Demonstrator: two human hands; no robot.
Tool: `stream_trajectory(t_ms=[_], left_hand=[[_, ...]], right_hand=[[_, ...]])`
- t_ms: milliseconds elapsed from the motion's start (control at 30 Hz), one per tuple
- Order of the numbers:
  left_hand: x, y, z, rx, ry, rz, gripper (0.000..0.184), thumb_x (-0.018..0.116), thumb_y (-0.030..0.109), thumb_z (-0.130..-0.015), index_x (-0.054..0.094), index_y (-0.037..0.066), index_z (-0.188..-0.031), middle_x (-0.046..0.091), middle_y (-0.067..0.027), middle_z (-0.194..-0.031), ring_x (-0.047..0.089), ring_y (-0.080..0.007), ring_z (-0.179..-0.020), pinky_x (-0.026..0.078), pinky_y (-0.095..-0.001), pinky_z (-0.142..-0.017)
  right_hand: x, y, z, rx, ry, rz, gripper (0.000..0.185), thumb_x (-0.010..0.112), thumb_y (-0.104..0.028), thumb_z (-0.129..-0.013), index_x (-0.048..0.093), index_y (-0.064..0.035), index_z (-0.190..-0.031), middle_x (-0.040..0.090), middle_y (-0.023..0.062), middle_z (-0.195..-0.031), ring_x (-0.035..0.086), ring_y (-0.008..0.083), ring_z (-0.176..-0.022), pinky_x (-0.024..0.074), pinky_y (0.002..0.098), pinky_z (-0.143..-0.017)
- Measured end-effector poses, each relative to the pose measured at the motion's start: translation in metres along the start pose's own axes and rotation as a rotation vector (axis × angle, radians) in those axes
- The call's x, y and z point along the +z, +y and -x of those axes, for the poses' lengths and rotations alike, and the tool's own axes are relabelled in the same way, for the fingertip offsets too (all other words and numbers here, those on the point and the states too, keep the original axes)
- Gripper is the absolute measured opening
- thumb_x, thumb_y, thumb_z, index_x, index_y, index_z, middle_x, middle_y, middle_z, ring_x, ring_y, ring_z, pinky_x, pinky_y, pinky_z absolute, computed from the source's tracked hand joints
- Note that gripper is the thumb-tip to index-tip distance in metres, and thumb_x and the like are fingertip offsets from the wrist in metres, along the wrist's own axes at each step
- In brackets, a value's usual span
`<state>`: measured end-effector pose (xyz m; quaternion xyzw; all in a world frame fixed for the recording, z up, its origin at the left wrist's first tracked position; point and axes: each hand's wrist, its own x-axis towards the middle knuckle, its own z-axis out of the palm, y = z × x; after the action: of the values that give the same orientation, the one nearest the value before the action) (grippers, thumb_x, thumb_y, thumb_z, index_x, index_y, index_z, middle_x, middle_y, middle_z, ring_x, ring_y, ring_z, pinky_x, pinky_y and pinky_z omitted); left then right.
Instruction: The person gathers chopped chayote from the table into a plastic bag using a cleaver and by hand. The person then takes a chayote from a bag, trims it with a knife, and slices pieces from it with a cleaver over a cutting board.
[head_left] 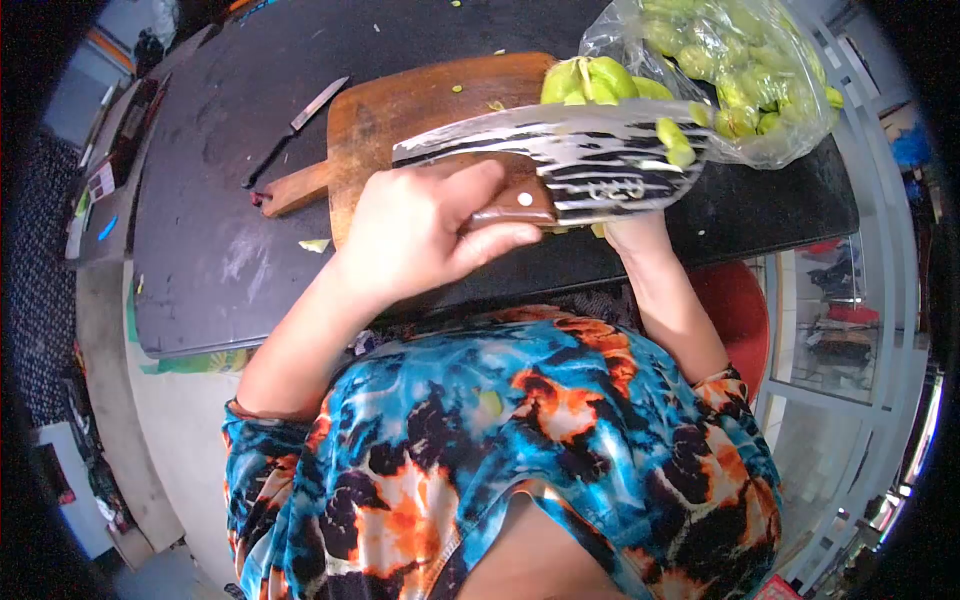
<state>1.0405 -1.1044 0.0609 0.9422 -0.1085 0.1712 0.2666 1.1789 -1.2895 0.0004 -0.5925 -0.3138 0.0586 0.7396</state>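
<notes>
My left hand [430, 215] is wrapped round the brown riveted handle of a broad cleaver [610, 150]. The cleaver's blade is wet and streaked, with small light-green pieces [676, 145] stuck near its tip. It is held above the right part of a wooden cutting board [430, 95]. My right hand [635, 235] reaches under the blade; its fingers are hidden, so what it touches cannot be seen. Just beyond the blade lies a light-green lobed vegetable [590, 80], split into sections, its exact kind unclear.
A clear plastic bag [790, 140] full of green vegetables sits at the back right of the black table [240, 180]. A small knife [300, 125] with a dark handle lies left of the board. Green scraps [314, 245] dot the table. A red seat [735, 310] stands below its right edge.
</notes>
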Motion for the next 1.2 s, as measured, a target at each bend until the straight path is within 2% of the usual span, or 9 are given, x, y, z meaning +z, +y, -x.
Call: stream_trajectory(t_ms=[33, 100, 233, 500, 667, 800, 900, 1033, 1200], left_hand=[[0.002, -0.005, 0.001, 0.003, 0.019, 0.014, 0.034, 0.07, 0.037, -0.077, 0.06, 0.007, -0.09, 0.063, -0.0134, -0.076, 0.063, -0.0334, -0.069, 0.049, -0.0385, -0.059], [0.005, -0.013, 0.003, -0.021, 0.063, 0.009, 0.034, 0.07, 0.037, -0.077, 0.061, 0.007, -0.091, 0.063, -0.0141, -0.076, 0.063, -0.0341, -0.07, 0.048, -0.0385, -0.059], [0.01, -0.02, 0.006, -0.079, 0.008, -0.043, 0.033, 0.068, 0.038, -0.079, 0.06, 0.008, -0.09, 0.063, -0.0144, -0.074, 0.063, -0.0344, -0.07, 0.048, -0.0394, -0.058], [0.013, -0.002, -0.009, -0.111, 0.011, -0.062, 0.036, 0.065, 0.043, -0.082, 0.061, 0.008, -0.09, 0.061, -0.0161, -0.069, 0.062, -0.0356, -0.066, 0.048, -0.0413, -0.057], [0.02, 0.003, -0.017, -0.132, 0.026, -0.056, 0.037, 0.063, 0.043, -0.083, 0.062, 0.008, -0.093, 0.06, -0.0173, -0.068, 0.061, -0.0367, -0.065, 0.048, -0.0423, -0.057], [0.018, 0.013, -0.023, -0.172, 0.032, -0.019, 0.037, 0.062, 0.043, -0.084, 0.063, 0.008, -0.094, 0.059, -0.0182, -0.066, 0.061, -0.0374, -0.064, 0.047, -0.0428, -0.057], [0.021, 0.013, -0.025, -0.158, 0.061, -0.023, 0.037, 0.061, 0.043, -0.085, 0.063, 0.007, -0.092, 0.058, -0.019, -0.065, 0.06, -0.0384, -0.064, 0.047, -0.0437, -0.057], [0.019, 0.018, -0.03, -0.211, 0.025, -0.056, 0.038, 0.061, 0.044, -0.085, 0.062, 0.006, -0.089, 0.058, -0.0198, -0.065, 0.059, -0.0396, -0.064, 0.046, -0.0449, -0.057], [0.021, 0.01, -0.03, -0.185, 0.031, -0.021, 0.038, 0.062, 0.043, -0.084, 0.062, 0.006, -0.09, 0.058, -0.0203, -0.066, 0.06, -0.0388, -0.065, 0.046, -0.0446, -0.058]], right_hand=[[0.002, -0.006, -0.002, 0.061, 0.039, -0.029, 0.042, 0.073, -0.009, -0.076, 0.054, -0.0034, -0.113, 0.06, 0.0052, -0.109, 0.058, 0.0136, -0.097, 0.0468, 0.0301, -0.087], [0.004, -0.019, -0.008, 0.057, 0.041, -0.056, 0.059, 0.081, -0.005, -0.064, 0.052, -0.0037, -0.115, 0.06, 0.0054, -0.109, 0.058, 0.0136, -0.098, 0.0463, 0.0298, -0.088], [0.004, -0.022, -0.009, 0.124, 0.025, -0.088, 0.069, 0.083, -0.004, -0.058, 0.047, -0.0027, -0.117, 0.06, 0.0057, -0.109, 0.058, 0.0139, -0.098, 0.0458, 0.0291, -0.088], [-0.007, -0.006, -0.011, 0.087, 0.035, 0.064, 0.065, 0.082, -0.006, -0.059, 0.049, -0.0018, -0.115, 0.06, 0.006, -0.108, 0.058, 0.0144, -0.097, 0.0454, 0.0289, -0.087], [-0.003, -0.007, -0.01, 0.092, 0.045, 0.156, 0.047, 0.067, 0.004, -0.061, 0.054, 0.0009, -0.105, 0.064, 0.0065, -0.096, 0.06, 0.0136, -0.089, 0.0464, 0.027, -0.082], [-0.004, -0.006, -0.012, 0.166, 0.049, 0.146, 0.051, 0.074, 0.0, -0.06, 0.053, 0.0011, -0.107, 0.064, 0.0068, -0.099, 0.06, 0.0147, -0.091, 0.0465, 0.0283, -0.083], [-0.004, -0.002, -0.014, 0.059, 0.018, 0.107, 0.051, 0.077, -0.002, -0.061, 0.054, 0.0009, -0.107, 0.064, 0.0068, -0.101, 0.06, 0.0148, -0.092, 0.0467, 0.0283, -0.083], [-0.002, -0.007, -0.019, 0.099, 0.01, 0.15, 0.05, 0.079, -0.002, -0.059, 0.056, -0.0002, -0.103, 0.064, 0.0065, -0.1, 0.06, 0.0152, -0.092, 0.0467, 0.0283, -0.083], [-0.011, -0.003, -0.016, 0.144, -0.015, 0.165, 0.06, 0.074, 0.001, -0.061, 0.048, 0.0, -0.114, 0.061, 0.0078, -0.106, 0.059, 0.016, -0.095, 0.0456, 0.0282, -0.086]])
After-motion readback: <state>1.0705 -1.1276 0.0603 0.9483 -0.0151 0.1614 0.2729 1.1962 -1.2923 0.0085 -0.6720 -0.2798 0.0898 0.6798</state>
